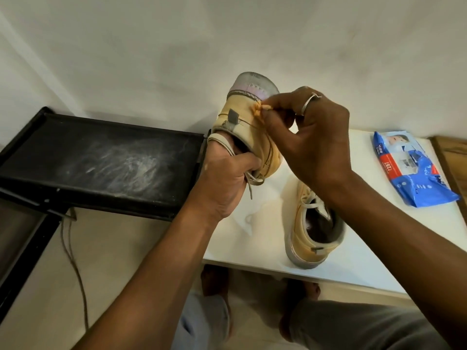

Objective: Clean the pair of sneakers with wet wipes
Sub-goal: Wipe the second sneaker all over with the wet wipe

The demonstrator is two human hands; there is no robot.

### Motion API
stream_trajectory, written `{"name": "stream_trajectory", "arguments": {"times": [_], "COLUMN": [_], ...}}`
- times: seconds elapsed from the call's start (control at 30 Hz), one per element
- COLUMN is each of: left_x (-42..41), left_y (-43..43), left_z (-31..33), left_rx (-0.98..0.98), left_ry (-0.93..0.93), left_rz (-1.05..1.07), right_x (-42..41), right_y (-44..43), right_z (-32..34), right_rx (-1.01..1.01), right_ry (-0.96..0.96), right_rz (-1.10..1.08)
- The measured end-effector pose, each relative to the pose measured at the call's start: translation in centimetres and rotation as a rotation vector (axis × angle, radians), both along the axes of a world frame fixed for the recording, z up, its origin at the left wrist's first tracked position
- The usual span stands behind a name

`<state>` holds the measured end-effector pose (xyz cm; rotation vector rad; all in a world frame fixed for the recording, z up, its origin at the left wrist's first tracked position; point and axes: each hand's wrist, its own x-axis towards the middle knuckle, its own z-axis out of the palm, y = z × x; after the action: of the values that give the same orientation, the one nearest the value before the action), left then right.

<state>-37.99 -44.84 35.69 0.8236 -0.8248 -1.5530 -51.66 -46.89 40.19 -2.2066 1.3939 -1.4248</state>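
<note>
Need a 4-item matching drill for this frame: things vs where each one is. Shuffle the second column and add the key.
Things
1. raised sneaker
2. second sneaker
3. wadded wipe
4. blue wipes pack

Places
A. lying at the right end of the white table
B. pinched in the right hand, against a shoe
C. gripped by the left hand, off the table
D. standing on the table, near its front edge

Pairs: 1-C, 2-D, 3-B, 4-A

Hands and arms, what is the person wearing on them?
The right hand has a plain silver-coloured ring on one finger. No ring shows on the left hand. The left forearm and right forearm are bare: no sleeves, gloves, watch or bracelet in view.
</note>
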Motion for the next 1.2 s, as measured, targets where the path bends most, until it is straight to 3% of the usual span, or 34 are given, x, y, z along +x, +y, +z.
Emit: {"name": "stream_trajectory", "arguments": {"times": [0.2,0.37,0.57,0.73,0.9,1.03,1.2], "left_x": [0.5,0.1,0.3,-0.4,-0.8,-0.7,-1.2], "left_y": [0.4,0.4,0.5,0.8,1.3,1.3,1.4], "left_z": [0.3,0.2,0.1,0.2,0.4,0.4,0.4], "left_rx": [-0.008,-0.027,-0.027,-0.062,-0.086,-0.120,-0.074], "left_ry": [0.006,-0.075,-0.111,-0.207,-0.226,-0.208,-0.276], "left_rz": [0.015,-0.010,0.020,-0.019,-0.027,-0.039,-0.007], "right_x": [0.8,0.3,0.6,0.1,0.6,0.2,-0.7], "right_y": [0.8,0.0,0.9,0.3,0.9,1.6,0.9], "right_z": [0.9,1.7,2.5,3.5,4.1,4.8,4.1], "right_rx": [0.088,0.029,0.165,0.058,0.102,0.168,0.108], "right_ry": [0.153,0.083,0.229,0.092,0.316,0.359,0.243], "right_rz": [0.163,0.003,0.176,0.013,0.036,0.186,-0.007]}}
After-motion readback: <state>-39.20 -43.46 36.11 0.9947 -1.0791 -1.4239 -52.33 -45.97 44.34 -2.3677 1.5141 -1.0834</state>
